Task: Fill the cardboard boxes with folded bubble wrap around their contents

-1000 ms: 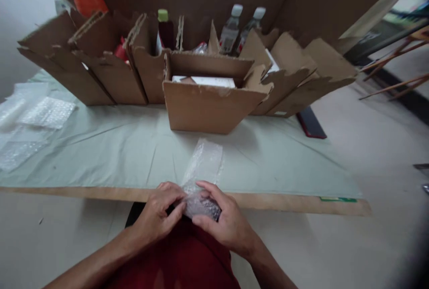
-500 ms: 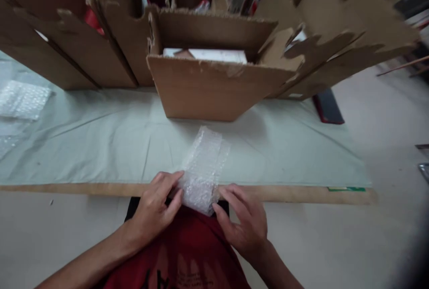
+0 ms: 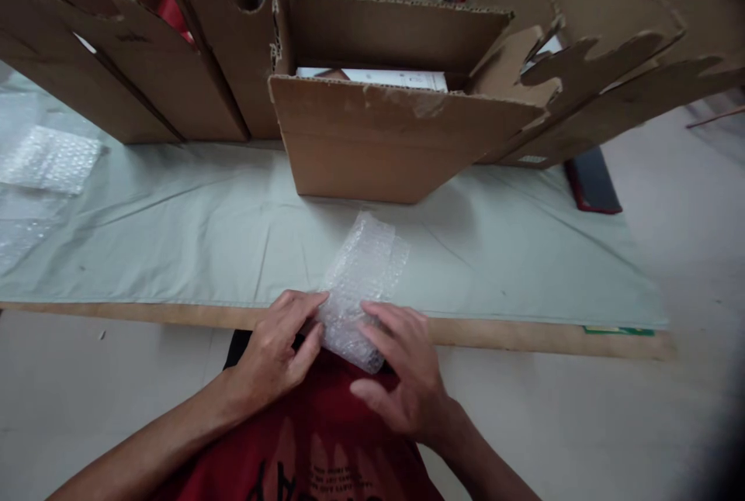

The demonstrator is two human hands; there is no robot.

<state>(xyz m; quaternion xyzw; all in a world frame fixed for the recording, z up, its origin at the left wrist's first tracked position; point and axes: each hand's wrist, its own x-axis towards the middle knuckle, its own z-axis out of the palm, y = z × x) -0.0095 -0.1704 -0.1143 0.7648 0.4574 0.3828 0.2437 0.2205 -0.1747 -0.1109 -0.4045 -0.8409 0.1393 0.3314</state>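
Note:
A piece of clear bubble wrap (image 3: 366,260) lies over the table's front edge, its lower end folded thick close to my body. My left hand (image 3: 285,342) pinches the left side of this folded end between thumb and fingers. My right hand (image 3: 401,365) rests its fingertips on top of the wrap from the right, with the fingers spread and the thumb held apart below. Whether anything is inside the folded wrap cannot be made out.
Cardboard boxes stand along the back, the nearest one (image 3: 361,144) holding white items. More bubble wrap (image 3: 52,160) lies at the far left of the cloth-covered table (image 3: 192,245). A dark flat object (image 3: 594,181) sits at the right.
My right hand has let go of the wrap's right edge and moved onto its top, with its thumb opened away. The view has shifted slightly.

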